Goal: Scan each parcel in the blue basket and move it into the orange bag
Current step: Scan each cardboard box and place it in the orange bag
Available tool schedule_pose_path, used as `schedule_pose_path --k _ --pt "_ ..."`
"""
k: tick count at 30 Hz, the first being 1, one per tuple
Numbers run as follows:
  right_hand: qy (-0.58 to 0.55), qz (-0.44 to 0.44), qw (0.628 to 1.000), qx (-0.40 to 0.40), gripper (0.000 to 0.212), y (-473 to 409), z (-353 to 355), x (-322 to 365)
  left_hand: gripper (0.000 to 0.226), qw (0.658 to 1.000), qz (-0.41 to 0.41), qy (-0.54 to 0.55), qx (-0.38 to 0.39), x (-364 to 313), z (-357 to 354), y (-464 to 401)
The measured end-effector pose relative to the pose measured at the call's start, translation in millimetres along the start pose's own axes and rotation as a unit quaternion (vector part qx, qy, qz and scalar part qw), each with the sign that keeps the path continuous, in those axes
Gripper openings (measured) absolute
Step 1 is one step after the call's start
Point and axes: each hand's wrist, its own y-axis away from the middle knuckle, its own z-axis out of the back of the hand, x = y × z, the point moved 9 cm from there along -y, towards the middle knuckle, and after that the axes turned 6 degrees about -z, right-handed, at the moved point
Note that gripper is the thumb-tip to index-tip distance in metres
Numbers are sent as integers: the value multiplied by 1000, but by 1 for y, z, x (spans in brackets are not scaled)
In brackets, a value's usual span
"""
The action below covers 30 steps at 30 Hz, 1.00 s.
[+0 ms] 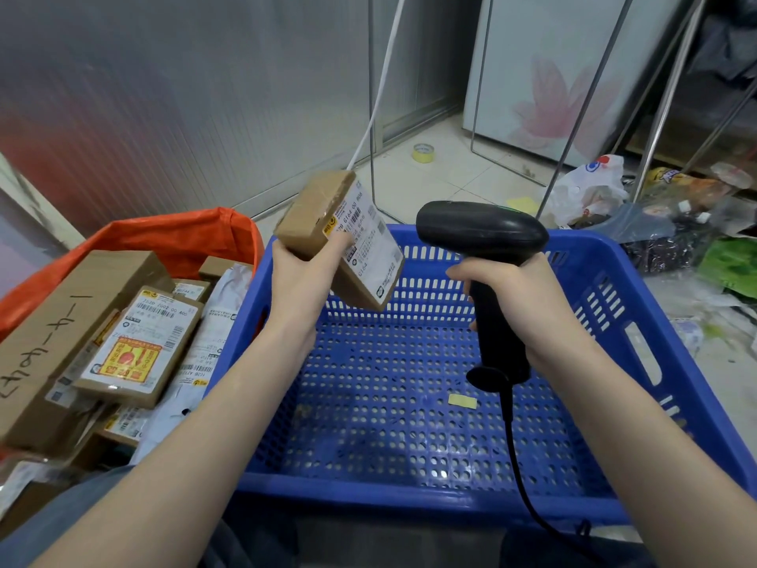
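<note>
My left hand (301, 280) grips a small brown cardboard parcel (315, 215) with a white shipping label, held tilted above the far left corner of the blue basket (639, 321). My right hand (520, 297) holds a black corded barcode scanner (479, 231) by its handle, its head pointing left toward the parcel's label. The basket's perforated floor holds only a small yellow scrap (462, 401). The orange bag (164, 235) stands left of the basket and is filled with several labelled boxes and soft mailers.
A long brown box (61, 338) with handwriting lies at the bag's left. Plastic bags and litter (672, 211) cover the floor to the right. A tape roll (423, 152) lies on the tiles behind. Metal rack legs and a white cable rise behind the basket.
</note>
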Motion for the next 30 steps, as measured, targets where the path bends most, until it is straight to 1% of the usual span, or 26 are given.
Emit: schedule_pose_path --k 5,8,10,13,15,22,25,30 --pt "-14 0 1000 -9 12 2 2 2 58 1000 0 14 4 -2 2 0" --pt "-22 3 1000 -19 12 2 4 3 71 1000 -5 11 27 -3 -3 2" --pt "-27 3 999 -21 12 2 5 3 68 999 -10 17 37 -3 -5 2" --pt "-27 0 999 -20 13 2 5 3 52 998 -1 48 37 -3 -7 1" --pt "-27 -2 999 -21 13 2 5 3 46 998 0 46 30 -1 -6 1" --pt "-31 -10 999 -21 15 1 4 0 50 999 -14 -6 44 0 -10 -1" --pt "-26 -16 999 -22 12 0 6 -1 53 998 -21 -25 44 0 -9 -1" --pt "-32 -17 999 -8 10 3 0 0 50 999 -26 -4 32 -8 -4 1"
